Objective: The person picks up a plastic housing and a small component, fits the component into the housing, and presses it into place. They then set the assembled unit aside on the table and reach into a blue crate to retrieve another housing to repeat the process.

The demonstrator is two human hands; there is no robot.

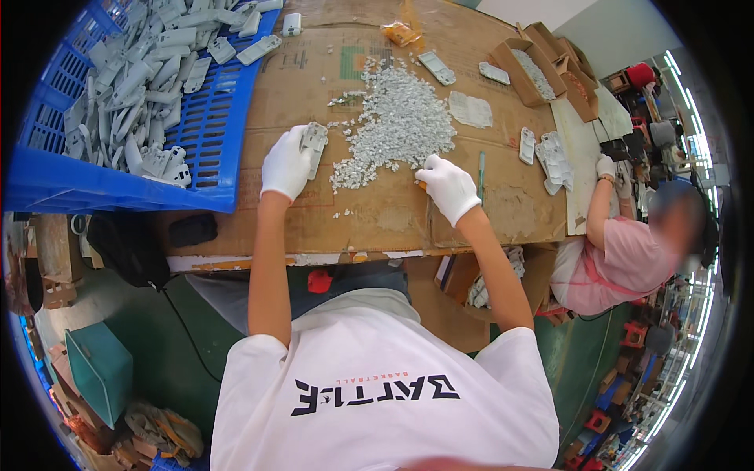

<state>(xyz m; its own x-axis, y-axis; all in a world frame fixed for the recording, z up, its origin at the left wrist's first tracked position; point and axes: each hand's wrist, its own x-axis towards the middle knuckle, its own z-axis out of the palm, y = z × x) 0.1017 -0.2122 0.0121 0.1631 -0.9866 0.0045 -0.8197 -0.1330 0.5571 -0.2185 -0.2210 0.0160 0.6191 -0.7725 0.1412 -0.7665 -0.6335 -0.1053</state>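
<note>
My left hand (286, 166), in a white glove, grips a pale plastic housing (316, 143) with small openings, held upright beside the pile. My right hand (452, 190), also gloved, is closed at the pile's near right edge. A bit of an orange item (422, 185) shows at its fingers; the rest is hidden, so its kind is unclear. Between and beyond my hands spreads a heap of tiny whitish pieces (404, 118), too small to make out singly. A thin green pen-like stick (481, 174) lies right of my right hand.
A blue crate (228, 157) full of pale housings stands at the left. More housings (554, 161) lie stacked at the right, near a cardboard box (528, 74) of small pieces. Cardboard covers the table (369, 228). A co-worker in pink (620, 259) sits to the right.
</note>
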